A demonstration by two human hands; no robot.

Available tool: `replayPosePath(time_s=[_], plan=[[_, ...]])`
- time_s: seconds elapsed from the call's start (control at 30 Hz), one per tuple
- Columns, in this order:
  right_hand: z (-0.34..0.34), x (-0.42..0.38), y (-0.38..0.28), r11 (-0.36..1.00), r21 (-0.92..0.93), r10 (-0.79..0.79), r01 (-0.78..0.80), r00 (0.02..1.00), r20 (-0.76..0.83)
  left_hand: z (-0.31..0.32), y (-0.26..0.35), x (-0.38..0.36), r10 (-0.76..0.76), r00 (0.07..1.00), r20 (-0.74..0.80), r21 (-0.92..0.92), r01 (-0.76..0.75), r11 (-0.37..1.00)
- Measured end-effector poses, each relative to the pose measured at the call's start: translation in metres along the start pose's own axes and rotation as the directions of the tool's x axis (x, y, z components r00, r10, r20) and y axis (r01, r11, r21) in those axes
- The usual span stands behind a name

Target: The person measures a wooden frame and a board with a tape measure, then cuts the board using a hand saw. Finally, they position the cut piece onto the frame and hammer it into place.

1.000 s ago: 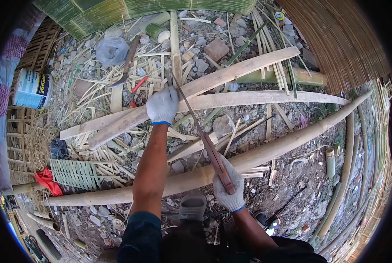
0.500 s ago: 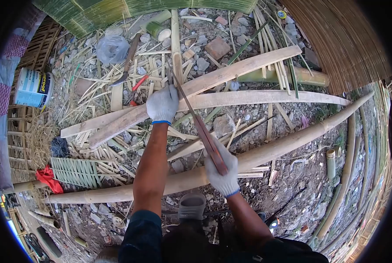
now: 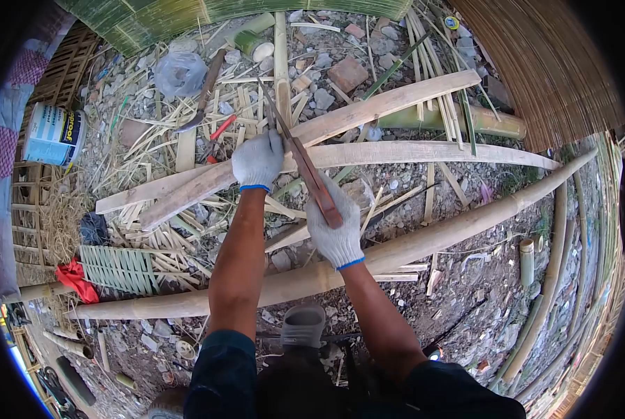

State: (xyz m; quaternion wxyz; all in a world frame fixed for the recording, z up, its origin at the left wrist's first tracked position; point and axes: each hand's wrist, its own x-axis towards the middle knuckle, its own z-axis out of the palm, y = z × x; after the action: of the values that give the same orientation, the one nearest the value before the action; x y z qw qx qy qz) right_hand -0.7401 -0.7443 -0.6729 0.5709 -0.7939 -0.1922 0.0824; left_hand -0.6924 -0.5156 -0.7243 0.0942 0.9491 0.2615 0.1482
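Note:
My gloved right hand (image 3: 337, 227) is closed around the reddish wooden handle of a saw (image 3: 312, 180), whose thin blade is seen nearly edge-on. The blade slants forward and left across a pale wooden plank (image 3: 389, 105). My gloved left hand (image 3: 258, 160) grips that plank just left of the blade, its fingers partly hidden. A second, curved plank (image 3: 410, 151) lies beneath the first and crosses it. Where the blade's teeth meet the wood cannot be made out.
A long bamboo pole (image 3: 438, 244) runs across the ground in front of my feet. A sickle-like knife (image 3: 206, 91), a red-handled tool (image 3: 223, 128), a plastic bag (image 3: 180, 74) and wood strips lie beyond. A paint bucket (image 3: 54, 135) stands left; a woven mat (image 3: 543, 63) is at upper right.
My right hand and the saw have moved forward and left, so the handle is now close to the plank. My left hand and the plank have hardly shifted.

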Motion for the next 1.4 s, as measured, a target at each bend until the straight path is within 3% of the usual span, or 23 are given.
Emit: replayPosePath(time_s=[0.03,0.13,0.17,0.2,0.27,0.3,0.33,0.37,0.47,0.53,0.57,0.67,0.77,0.87,0.97,1.07,1.2,1.3,1.33,1.37,1.4], plan=[[0.008,0.009,0.001,0.997,-0.014,-0.071,0.071,0.997,-0.036,-0.002,-0.001,0.002,0.005,1.000,-0.006,0.006,-0.005,1.000],[-0.031,-0.045,-0.024,0.992,-0.012,0.124,-0.123,0.990,0.062,-0.004,0.003,0.006,0.022,0.999,-0.022,0.002,-0.022,1.000],[-0.032,-0.078,0.012,0.995,-0.090,-0.042,0.041,0.999,-0.009,-0.003,0.003,0.004,0.034,0.999,-0.031,-0.001,-0.034,0.999],[-0.035,-0.094,0.003,0.786,0.562,0.331,-0.257,0.943,-0.032,-0.004,0.002,-0.001,0.036,0.999,-0.030,-0.001,-0.036,0.999],[-0.040,-0.098,0.002,0.747,0.586,0.376,-0.314,0.927,0.017,-0.004,0.001,-0.002,0.004,0.999,-0.037,-0.004,-0.004,1.000],[-0.042,-0.080,0.002,0.997,-0.015,0.071,-0.070,0.997,0.034,-0.004,0.004,-0.003,0.002,0.999,-0.036,-0.009,-0.003,1.000],[-0.038,-0.047,-0.029,0.979,0.048,0.195,-0.199,0.977,0.082,-0.001,0.002,-0.002,0.001,1.000,-0.019,-0.012,-0.002,1.000],[-0.011,-0.023,0.000,0.997,-0.041,-0.065,0.063,0.997,-0.030,0.001,0.001,-0.002,0.000,1.000,-0.011,-0.014,-0.001,1.000],[0.004,0.002,-0.002,0.997,0.051,-0.063,0.065,0.997,-0.040,-0.001,-0.002,0.002,-0.005,1.000,-0.006,-0.007,0.005,1.000],[-0.012,-0.031,-0.003,0.999,-0.046,-0.013,0.012,1.000,-0.016,-0.004,0.002,-0.001,-0.013,1.000,-0.004,-0.020,0.013,1.000],[-0.031,-0.059,-0.009,0.997,-0.003,0.077,-0.077,0.996,0.050,-0.005,0.005,0.008,-0.005,1.000,-0.012,-0.017,0.005,1.000],[-0.044,-0.099,0.020,0.993,0.019,0.111,-0.113,0.989,0.095,0.001,-0.001,-0.001,0.005,1.000,-0.004,0.016,-0.005,1.000],[-0.018,-0.028,-0.012,0.998,0.031,-0.061,0.062,0.998,-0.009,-0.006,0.005,-0.001,-0.019,1.000,0.001,-0.026,0.019,0.999],[0.013,0.019,-0.003,0.998,0.005,-0.070,0.070,0.997,-0.025,-0.004,0.001,0.002,-0.005,1.000,0.001,-0.021,0.005,1.000],[-0.024,-0.041,-0.013,0.997,-0.050,0.070,-0.067,0.996,0.062,-0.007,0.002,-0.001,-0.018,1.000,0.006,-0.021,0.018,1.000],[-0.027,-0.101,0.039,0.994,0.104,0.043,-0.040,0.999,-0.031,-0.002,0.003,0.004,-0.010,1.000,0.006,-0.016,0.010,1.000],[-0.016,-0.022,-0.009,0.999,-0.029,-0.020,0.020,1.000,-0.022,-0.002,0.003,0.001,-0.027,0.999,0.022,0.025,0.026,0.999],[0.009,0.017,-0.005,0.995,-0.063,-0.076,0.074,0.997,-0.022,0.001,-0.001,0.002,0.006,1.000,0.007,0.013,-0.006,1.000],[0.005,0.007,-0.006,0.985,-0.058,-0.165,0.162,0.984,-0.070,0.000,0.000,-0.001,0.009,1.000,0.011,0.009,-0.009,1.000],[-0.010,-0.018,-0.010,0.987,-0.080,-0.141,0.139,0.990,-0.027,-0.001,-0.002,-0.011,0.005,1.000,0.025,0.009,-0.006,1.000],[-0.029,-0.049,-0.018,0.982,-0.051,0.189,-0.184,0.973,0.136,-0.002,0.000,0.001,0.014,1.000,0.000,0.002,-0.014,1.000]])
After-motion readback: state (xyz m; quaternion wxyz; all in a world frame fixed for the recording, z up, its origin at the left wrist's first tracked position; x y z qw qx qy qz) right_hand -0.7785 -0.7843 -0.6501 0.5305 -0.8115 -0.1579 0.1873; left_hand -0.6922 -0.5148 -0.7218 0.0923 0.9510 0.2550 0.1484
